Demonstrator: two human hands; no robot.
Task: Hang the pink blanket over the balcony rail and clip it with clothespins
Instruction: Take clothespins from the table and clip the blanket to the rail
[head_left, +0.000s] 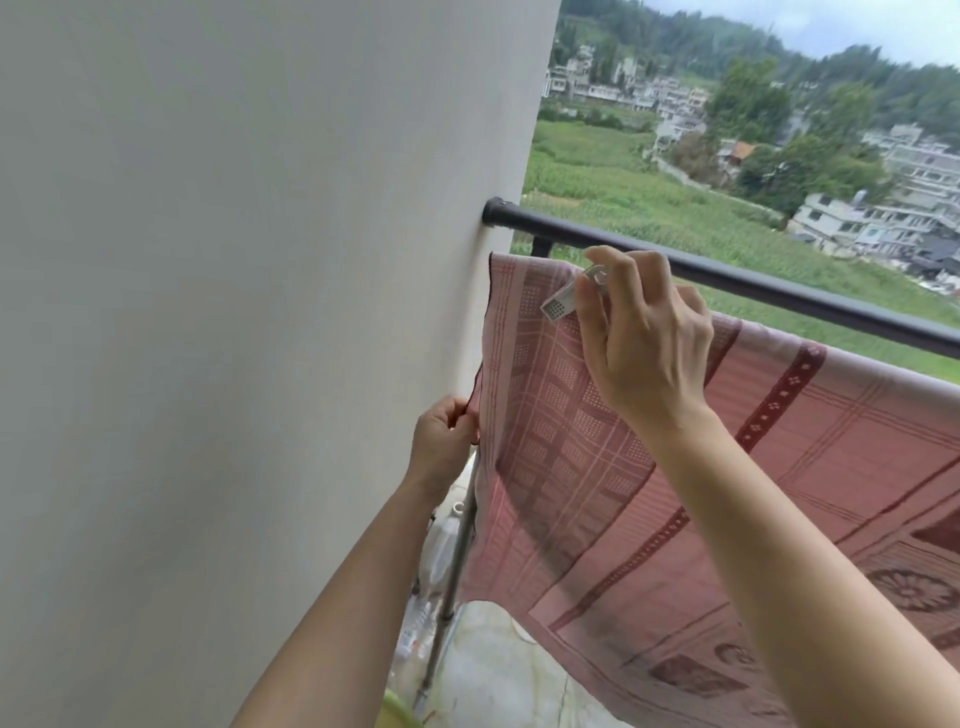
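Pinching a white clothespin (563, 302) in the right hand (644, 343), while the left hand (444, 441) grips the pink blanket (675, 467) draped on the rail (779, 283), the person must next clip its corner.

Pink blanket (571, 467): woven w/ dark-red checks, dotted bands, flower medallions. It hangs spread out, top edge running just below and alongside the balcony rail (779, 291); can't tell what carries it. Its left edge lies next to the wall (260, 312), pinched by the left hand (441, 441). Rail: black round bar, flange-fixed to the wall, sloping down to the right. Clothespin (563, 301): white plastic, perforated end, held tilted in the right hand (644, 332) at the blanket's top-left part; bite on the cloth not visible.
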